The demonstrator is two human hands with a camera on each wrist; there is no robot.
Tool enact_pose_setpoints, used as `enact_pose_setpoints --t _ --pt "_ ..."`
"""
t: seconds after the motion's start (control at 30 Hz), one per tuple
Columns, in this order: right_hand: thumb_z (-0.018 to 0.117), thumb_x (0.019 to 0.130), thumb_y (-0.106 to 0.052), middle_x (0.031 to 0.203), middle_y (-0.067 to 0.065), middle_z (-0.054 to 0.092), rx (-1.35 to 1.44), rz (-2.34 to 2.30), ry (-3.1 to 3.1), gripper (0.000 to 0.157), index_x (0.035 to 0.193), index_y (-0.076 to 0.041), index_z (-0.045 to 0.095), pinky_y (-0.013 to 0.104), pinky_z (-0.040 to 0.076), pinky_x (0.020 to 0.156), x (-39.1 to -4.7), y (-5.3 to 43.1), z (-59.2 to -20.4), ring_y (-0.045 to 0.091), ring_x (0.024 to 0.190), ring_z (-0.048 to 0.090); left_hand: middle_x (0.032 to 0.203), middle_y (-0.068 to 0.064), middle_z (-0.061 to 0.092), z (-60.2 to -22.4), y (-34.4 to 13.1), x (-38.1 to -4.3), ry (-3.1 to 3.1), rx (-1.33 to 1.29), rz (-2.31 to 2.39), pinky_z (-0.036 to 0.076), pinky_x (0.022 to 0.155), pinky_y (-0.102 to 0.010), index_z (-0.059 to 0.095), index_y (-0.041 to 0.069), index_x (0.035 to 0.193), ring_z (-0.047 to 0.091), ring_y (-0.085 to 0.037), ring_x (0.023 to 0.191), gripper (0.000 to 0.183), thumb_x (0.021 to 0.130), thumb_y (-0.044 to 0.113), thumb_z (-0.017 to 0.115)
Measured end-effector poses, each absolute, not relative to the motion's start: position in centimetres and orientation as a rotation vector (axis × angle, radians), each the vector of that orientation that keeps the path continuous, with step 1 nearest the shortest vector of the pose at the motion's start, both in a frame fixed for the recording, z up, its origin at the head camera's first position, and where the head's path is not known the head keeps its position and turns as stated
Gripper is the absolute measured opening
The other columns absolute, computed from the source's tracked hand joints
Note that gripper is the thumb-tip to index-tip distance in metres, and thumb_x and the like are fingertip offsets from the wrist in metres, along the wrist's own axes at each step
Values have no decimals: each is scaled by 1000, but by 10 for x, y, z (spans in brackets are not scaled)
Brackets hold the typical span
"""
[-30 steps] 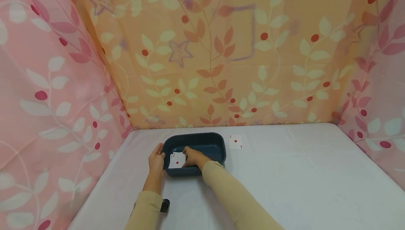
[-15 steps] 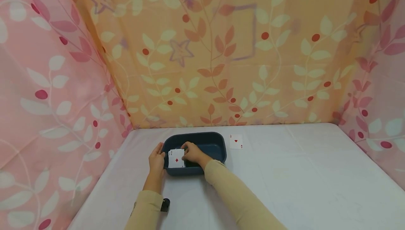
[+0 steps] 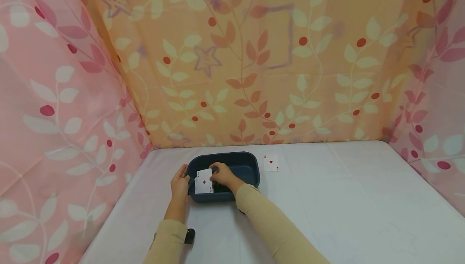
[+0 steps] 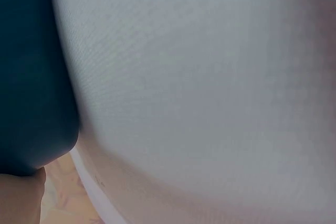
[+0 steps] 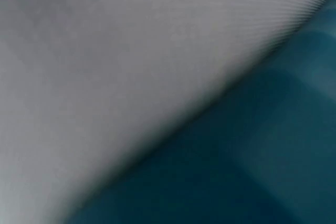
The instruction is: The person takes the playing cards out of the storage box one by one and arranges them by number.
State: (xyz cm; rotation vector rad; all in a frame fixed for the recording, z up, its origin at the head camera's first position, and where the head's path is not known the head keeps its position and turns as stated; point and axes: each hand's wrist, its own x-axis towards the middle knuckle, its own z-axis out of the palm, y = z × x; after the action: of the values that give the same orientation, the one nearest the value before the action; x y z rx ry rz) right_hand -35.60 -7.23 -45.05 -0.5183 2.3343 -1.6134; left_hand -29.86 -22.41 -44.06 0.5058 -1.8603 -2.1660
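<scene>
In the head view a dark blue plastic basin (image 3: 221,197) stands on the white-covered table. My left hand (image 3: 179,186) lies along its left outer side, fingers straight and thumb at the rim. Inside, at the left end, an ace of diamonds (image 3: 203,186) faces up, overlapping another white playing card (image 3: 203,172) whose upper part shows behind it. My right hand (image 3: 222,175) reaches in over the near rim and pinches the rear card by its right edge. The left wrist view has the basin's side (image 4: 31,66) and a bit of finger (image 4: 20,198); the right wrist view is blurred.
An ace of hearts (image 3: 271,162) lies face up on the table (image 3: 338,199), just right of the basin. A small black object (image 3: 189,236) sits at the left cuff. Patterned cloth (image 3: 232,62) hangs behind the table and at both sides.
The rear card has slid out from behind the ace of diamonds, so its top now shows. My right hand has shifted slightly away from me. The left hand and basin have stayed put.
</scene>
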Motion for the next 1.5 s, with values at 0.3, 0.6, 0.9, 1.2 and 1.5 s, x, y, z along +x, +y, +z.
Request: enact_pose_setpoints --t 0.3,0.6,0.9,1.2,1.5 --pt "65 84 10 77 14 66 -510 -1775 2236 43 127 7 56 34 57 61 -353 -68 -448 14 60 57 157 -13 26 -441 -223 -297 -1850 512 -2174 17 117 -40 26 1 152 21 -25 145 53 100 -8 29" --pt "64 85 10 89 21 70 -476 -1913 2115 47 130 8 53 36 58 66 -355 -61 -441 14 63 59 157 -11 27 -442 -224 -300 -1865 547 -2176 17 117 -38 27 3 152 22 -24 145 53 101 -8 29" --pt "63 86 8 90 19 71 -434 -1901 2172 48 133 5 54 34 56 64 -357 -42 -430 14 65 59 156 -13 27 -442 -224 -300 -1861 504 -2161 17 117 -38 26 0 152 23 -26 144 55 98 -12 29" --pt "63 88 6 86 11 69 -324 -1910 2179 50 137 1 53 33 56 67 -354 -22 -424 15 69 60 155 -17 28 -444 -225 -300 -1857 452 -2137 17 117 -38 27 -3 150 23 -27 144 55 97 -14 29" --pt "63 89 5 86 10 69 -257 -1914 2188 49 136 2 53 31 56 68 -353 -3 -417 15 70 60 155 -17 28 -442 -225 -298 -1848 450 -2154 17 117 -38 26 -3 151 23 -27 144 56 96 -14 29"
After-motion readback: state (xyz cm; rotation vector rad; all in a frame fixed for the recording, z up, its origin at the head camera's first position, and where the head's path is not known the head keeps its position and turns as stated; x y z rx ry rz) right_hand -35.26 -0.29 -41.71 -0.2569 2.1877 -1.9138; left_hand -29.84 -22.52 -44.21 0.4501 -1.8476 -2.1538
